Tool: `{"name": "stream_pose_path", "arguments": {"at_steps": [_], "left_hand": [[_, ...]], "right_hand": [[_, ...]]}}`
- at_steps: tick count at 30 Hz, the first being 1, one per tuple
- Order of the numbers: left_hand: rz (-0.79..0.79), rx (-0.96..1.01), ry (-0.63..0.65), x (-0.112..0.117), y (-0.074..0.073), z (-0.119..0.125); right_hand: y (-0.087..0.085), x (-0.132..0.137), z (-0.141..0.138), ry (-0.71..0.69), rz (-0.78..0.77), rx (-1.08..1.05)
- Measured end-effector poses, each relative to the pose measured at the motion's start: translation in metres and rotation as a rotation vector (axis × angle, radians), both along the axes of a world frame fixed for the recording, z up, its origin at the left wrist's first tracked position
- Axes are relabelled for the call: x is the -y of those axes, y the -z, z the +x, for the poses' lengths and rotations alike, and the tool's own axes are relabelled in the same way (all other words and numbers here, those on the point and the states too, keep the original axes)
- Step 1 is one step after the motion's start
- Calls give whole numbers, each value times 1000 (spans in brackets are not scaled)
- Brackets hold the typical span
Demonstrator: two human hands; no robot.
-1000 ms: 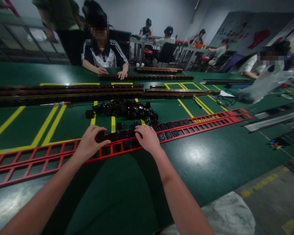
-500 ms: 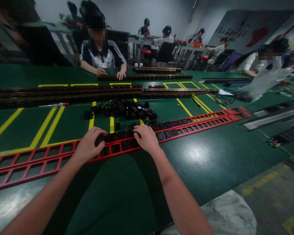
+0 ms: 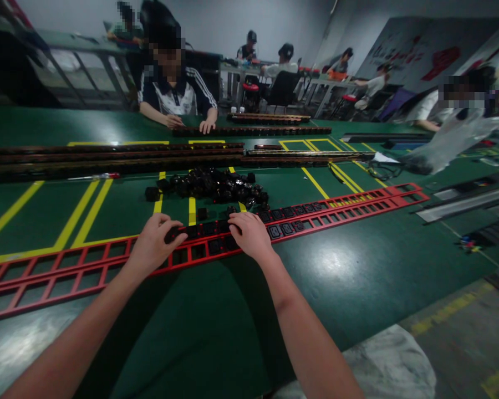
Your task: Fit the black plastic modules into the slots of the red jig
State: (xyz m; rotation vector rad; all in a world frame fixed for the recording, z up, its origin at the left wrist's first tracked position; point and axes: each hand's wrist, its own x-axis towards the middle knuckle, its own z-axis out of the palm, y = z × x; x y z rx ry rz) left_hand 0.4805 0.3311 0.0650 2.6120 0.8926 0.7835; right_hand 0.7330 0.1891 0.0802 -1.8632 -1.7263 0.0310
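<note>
A long red ladder-like frame [image 3: 345, 215] with two rows of openings lies across the green table. Black socket modules [image 3: 280, 229] fill several of its middle openings. At the left end of the filled stretch, my left hand [image 3: 156, 244] is closed, thumb and fingers around a black socket module [image 3: 173, 235] at the back row. My right hand [image 3: 251, 234] rests over the frame with fingers curled down onto a black socket [image 3: 223, 225]; the fingers partly hide it. Just behind both hands lies a loose heap of black modules [image 3: 216, 185].
Long dark strips [image 3: 108, 158] lie behind the heap, near a red-handled screwdriver [image 3: 114, 175]. Across the table [image 3: 328, 299], a co-worker's hands [image 3: 208, 124] touch another dark strip [image 3: 274, 131]. A clear plastic bag [image 3: 444, 147] and metal profiles [image 3: 461, 202] are at right.
My left hand and the module in it have shifted slightly right along the frame. My right hand stays at nearly the same spot. The view has moved a little.
</note>
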Motion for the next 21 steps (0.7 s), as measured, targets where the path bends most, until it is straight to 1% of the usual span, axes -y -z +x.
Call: {"name": "stream_pose_path", "arguments": {"at_steps": [4, 8, 15, 18, 21], "left_hand": [[22, 2, 5, 1, 0, -2], [35, -9, -39, 0, 0, -4], [-98, -72, -34, 0, 0, -1], [-99, -146, -5, 2, 0, 1], [-73, -176, 20, 3, -1, 2]], "right_hand": [[0, 0, 0, 0, -1, 3], [0, -1, 0, 0, 4, 6], [0, -1, 0, 3, -1, 1], [0, 0, 0, 0, 0, 3], [0, 0, -1, 2, -8, -3]]}}
